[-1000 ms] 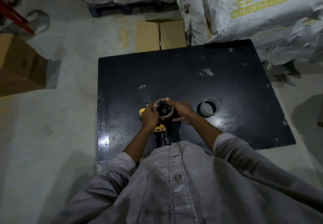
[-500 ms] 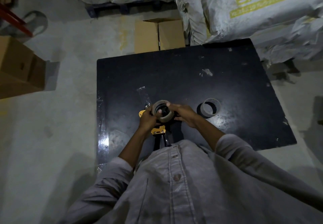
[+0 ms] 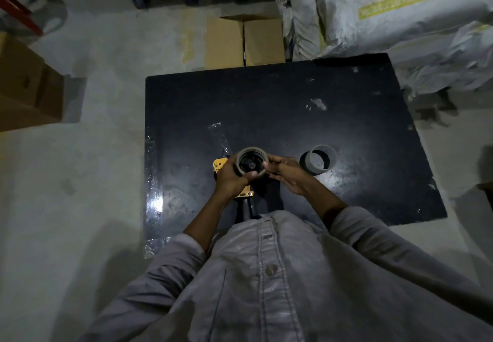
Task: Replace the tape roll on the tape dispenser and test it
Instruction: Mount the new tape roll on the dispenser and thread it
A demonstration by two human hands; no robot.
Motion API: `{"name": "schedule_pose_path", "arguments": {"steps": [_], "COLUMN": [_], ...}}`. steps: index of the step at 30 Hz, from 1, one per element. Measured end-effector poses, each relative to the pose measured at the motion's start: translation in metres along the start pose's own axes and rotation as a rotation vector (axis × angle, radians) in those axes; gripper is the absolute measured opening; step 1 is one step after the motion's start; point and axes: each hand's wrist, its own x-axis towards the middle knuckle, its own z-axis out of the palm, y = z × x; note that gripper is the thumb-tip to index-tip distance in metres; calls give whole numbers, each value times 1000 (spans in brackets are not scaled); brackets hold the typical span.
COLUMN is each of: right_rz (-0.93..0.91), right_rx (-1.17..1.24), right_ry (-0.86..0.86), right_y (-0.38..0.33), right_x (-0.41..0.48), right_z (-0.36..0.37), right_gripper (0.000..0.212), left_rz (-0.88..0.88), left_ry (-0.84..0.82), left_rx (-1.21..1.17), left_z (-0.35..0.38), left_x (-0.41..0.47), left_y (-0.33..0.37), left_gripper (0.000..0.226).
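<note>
Hands, two of them, work at one tape roll (image 3: pixel 253 150) near the front edge of a black table (image 3: pixel 293 101). The left hand (image 3: pixel 229 179) and right hand (image 3: pixel 286 173) each curl fingers round the roll's rim, holding it over one yellow tape dispenser (image 3: pixel 219 164) with its black hub showing through the centre. One empty core (image 3: pixel 326 156) stands on the table just beside the right hand. Concrete floor (image 3: pixel 93 155) surrounds the table. One cardboard box (image 3: pixel 244 40) sits beyond the table's far edge, another box (image 3: pixel 24 85) well off its left side, and sacks (image 3: pixel 386 8) crowd its far right corner.
</note>
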Motion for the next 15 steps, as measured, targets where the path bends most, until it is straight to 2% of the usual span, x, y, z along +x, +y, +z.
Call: {"name": "schedule_pose_path", "arguments": {"steps": [5, 15], "right_rz": [-7, -4], "right_rx": [9, 22], "right_ry": [13, 5], "right_y": [2, -8], "right_x": [0, 0], "right_z": [2, 10], "right_gripper": [50, 50], "left_rz": [31, -52], "left_ry": [26, -53], "left_rx": [72, -95], "left_z": [-1, -12], "left_x": [-1, 0], "left_y": [0, 2], "left_gripper": [74, 70]}}
